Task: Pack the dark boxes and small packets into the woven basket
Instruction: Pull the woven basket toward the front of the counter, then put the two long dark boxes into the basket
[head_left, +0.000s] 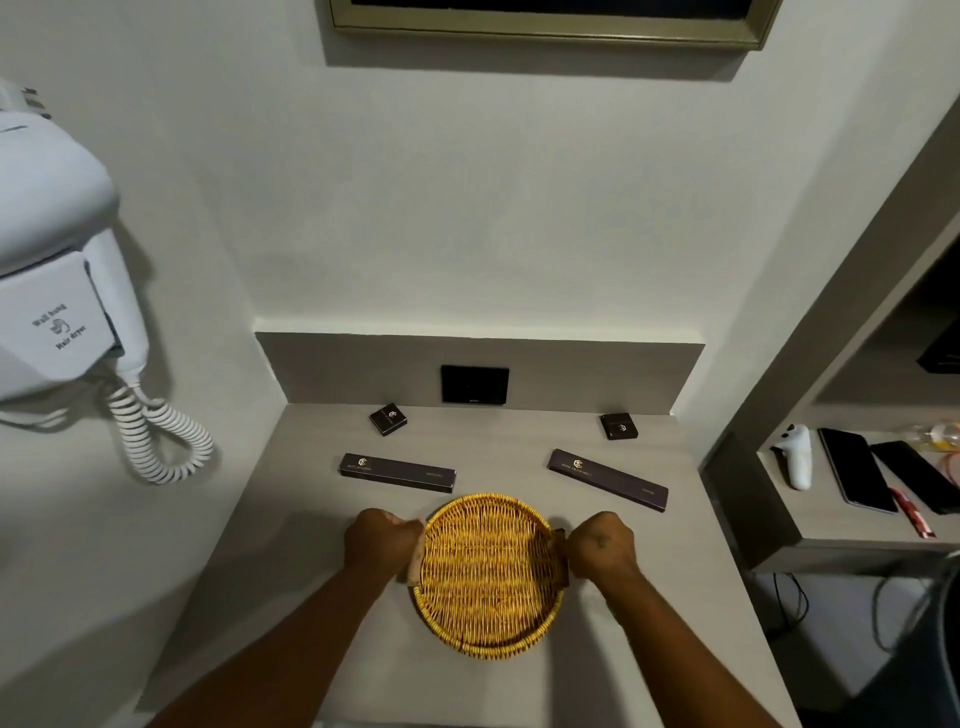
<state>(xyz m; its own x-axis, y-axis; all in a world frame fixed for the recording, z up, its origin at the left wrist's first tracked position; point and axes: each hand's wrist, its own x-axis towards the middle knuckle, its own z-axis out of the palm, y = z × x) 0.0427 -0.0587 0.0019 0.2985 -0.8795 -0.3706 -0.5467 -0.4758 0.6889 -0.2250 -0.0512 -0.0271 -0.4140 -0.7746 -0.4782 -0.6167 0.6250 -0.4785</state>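
A round woven basket (488, 631) sits empty on the grey counter, near its front. My left hand (382, 540) grips the handle on its left side and my right hand (602, 543) grips the handle on its right side. Behind the basket lie two long dark boxes, one on the left (397, 472) and one angled on the right (608, 479). Further back, close to the backsplash, rest two small dark packets, one on the left (388, 418) and one on the right (618, 426).
A black wall socket (475, 384) is set in the backsplash. A white wall-hung hair dryer (57, 291) with a coiled cord (156, 441) hangs on the left wall. On the right, a lower shelf (810, 525) holds a white controller (797, 457) and dark phones (857, 470).
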